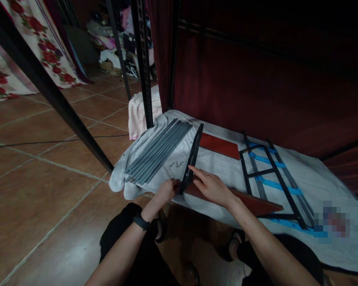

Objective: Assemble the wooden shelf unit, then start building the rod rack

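A narrow black metal frame (pixel 191 159), seen nearly edge-on, stands on the cloth-covered surface in front of me. My left hand (pixel 168 190) is at its near lower end, fingers curled and pinched together. What they hold, if anything, is hidden. My right hand (pixel 210 186) is on the frame's other side, its index finger stretched out against the black metal and the thumb apart below. Under that hand lies a reddish-brown board (pixel 244 201). Several small screws (pixel 176 163) rest on the cloth left of the frame.
A row of grey metal rods (pixel 159 153) lies at the left. Behind the black frame is a red-orange panel (pixel 220 145). To the right are a black ladder-like frame (pixel 260 173) and bars on blue strips (pixel 280 182). Dark metal posts (pixel 143 63) rise at the left.
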Demonstrator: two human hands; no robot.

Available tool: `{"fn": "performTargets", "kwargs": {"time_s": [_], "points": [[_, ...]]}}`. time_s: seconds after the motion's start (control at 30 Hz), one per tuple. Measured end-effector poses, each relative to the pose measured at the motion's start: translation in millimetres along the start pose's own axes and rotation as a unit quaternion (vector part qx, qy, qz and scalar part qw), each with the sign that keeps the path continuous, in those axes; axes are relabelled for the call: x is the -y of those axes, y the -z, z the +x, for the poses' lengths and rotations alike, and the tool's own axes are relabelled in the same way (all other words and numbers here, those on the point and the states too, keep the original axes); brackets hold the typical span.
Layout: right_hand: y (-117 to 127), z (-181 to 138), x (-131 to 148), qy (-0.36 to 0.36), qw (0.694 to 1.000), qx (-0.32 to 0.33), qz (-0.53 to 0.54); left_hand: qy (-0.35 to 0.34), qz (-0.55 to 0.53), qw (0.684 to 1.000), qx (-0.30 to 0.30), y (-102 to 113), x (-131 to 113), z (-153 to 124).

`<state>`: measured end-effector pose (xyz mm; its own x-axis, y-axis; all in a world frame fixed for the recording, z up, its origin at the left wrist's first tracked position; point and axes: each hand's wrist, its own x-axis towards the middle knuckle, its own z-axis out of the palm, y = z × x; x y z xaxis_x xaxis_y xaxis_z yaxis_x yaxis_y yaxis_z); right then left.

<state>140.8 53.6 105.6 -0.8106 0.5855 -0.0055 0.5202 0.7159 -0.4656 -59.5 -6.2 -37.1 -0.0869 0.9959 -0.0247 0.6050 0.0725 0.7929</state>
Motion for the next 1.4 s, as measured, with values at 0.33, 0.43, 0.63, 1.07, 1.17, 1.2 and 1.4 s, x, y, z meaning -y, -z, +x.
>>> {"fn": "performTargets", "kwargs": {"time_s": [0.33,0.43,0.63,1.07,1.17,1.2,1.4], "points": [[0,2,-3,0.017,1.0,0.004,0.005,-0.039,0.014,0.999,0.033,2,4,7],[1,2,-3,0.018,1.0,0.006,0.008,-0.033,0.03,0.999,0.032,2,2,7],[3,3,-4,0.016,1.0,-0.002,0.016,-0.018,0.024,0.999,0.039,4,-1,6],[2,4,-10,0.021,1.0,-0.016,0.017,0.01,-0.179,0.983,0.029,-2,5,10],[3,5,-13,0.025,0.999,-0.02,0.018,0.024,-0.241,0.969,0.041,-2,5,12],[3,5,-13,0.026,0.999,-0.022,0.018,0.031,-0.259,0.965,0.037,-3,5,12],[3,5,-13,0.028,0.999,-0.027,0.025,0.019,-0.338,0.941,0.022,-5,1,13]]}}
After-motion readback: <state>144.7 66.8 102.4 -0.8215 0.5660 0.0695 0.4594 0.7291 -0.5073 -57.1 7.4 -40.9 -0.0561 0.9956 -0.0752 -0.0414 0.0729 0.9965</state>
